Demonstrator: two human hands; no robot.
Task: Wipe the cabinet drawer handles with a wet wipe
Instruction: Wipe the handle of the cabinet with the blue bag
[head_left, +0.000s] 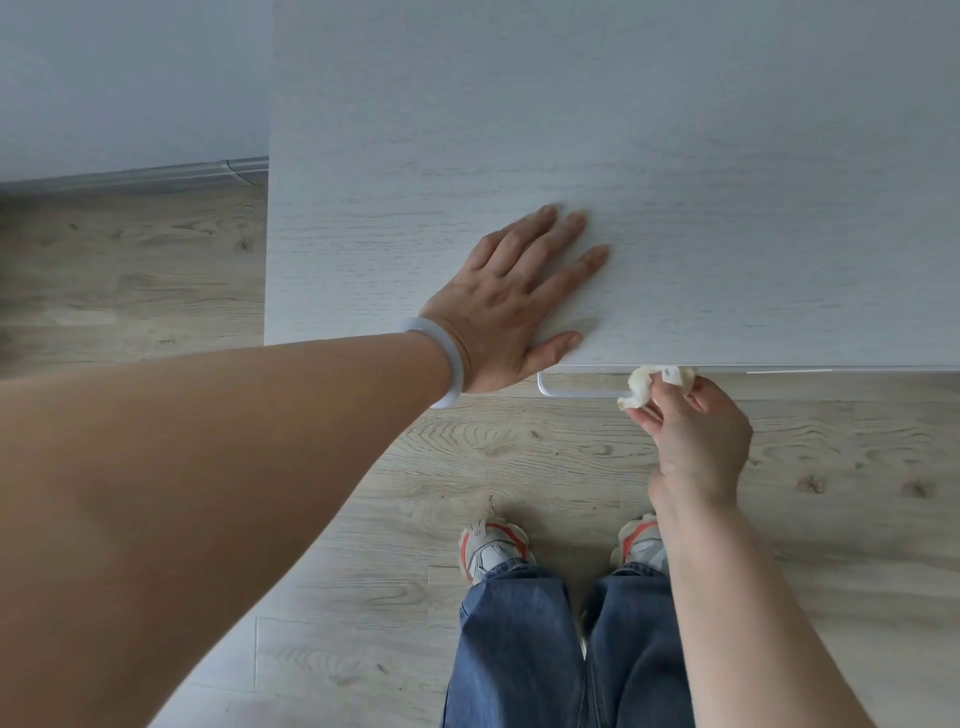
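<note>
White handle (576, 393) — my right hand (696, 441) pinches the wet wipe (655, 383) at its end; left hand (514, 301) flat on the cabinet top (727, 182). I'd wrap the bar fully.

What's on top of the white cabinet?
Only the left hand rests flat on the cabinet top. Below its front edge, the right hand holds a wet wipe on the handle. The drawers are hidden.

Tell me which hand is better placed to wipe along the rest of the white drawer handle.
The right hand, probably. It already pinches the wet wipe against the right end of the handle. The left hand lies flat on the cabinet top, holding nothing.
</note>
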